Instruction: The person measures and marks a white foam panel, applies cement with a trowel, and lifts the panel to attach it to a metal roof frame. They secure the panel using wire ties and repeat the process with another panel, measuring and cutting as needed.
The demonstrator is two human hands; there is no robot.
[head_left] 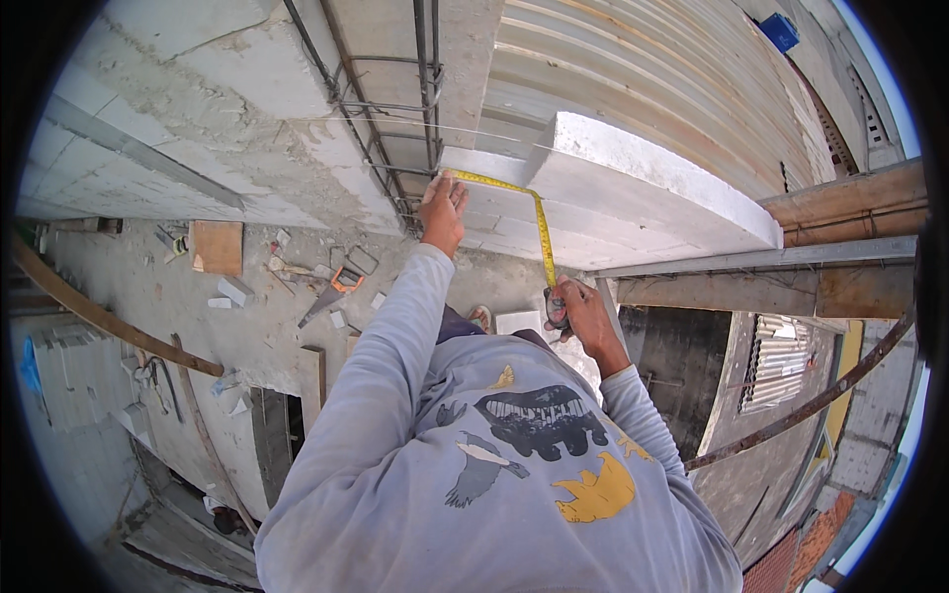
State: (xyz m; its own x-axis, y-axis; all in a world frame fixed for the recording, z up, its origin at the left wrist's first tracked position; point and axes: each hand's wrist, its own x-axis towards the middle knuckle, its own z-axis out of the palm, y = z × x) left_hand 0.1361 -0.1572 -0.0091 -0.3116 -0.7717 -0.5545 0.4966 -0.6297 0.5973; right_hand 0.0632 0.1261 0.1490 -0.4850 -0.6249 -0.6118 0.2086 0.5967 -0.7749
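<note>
Holds the end of a yellow tape blade [543, 232] with the left hand [443, 211], beside the steel rebar [432, 109]; grips the dark tape case [556, 312] in the right hand [587, 314]. Runs the blade along the white block wall [494, 205], bending it near the raised block [643, 183]. Has an orange-handled handsaw [324, 298] on the floor [259, 341] to the left.

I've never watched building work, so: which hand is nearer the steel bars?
Left. The left hand is close beside the steel bars, at the end of the yellow tape; the right hand is farther off, lower right, holding the dark tape case.
</note>
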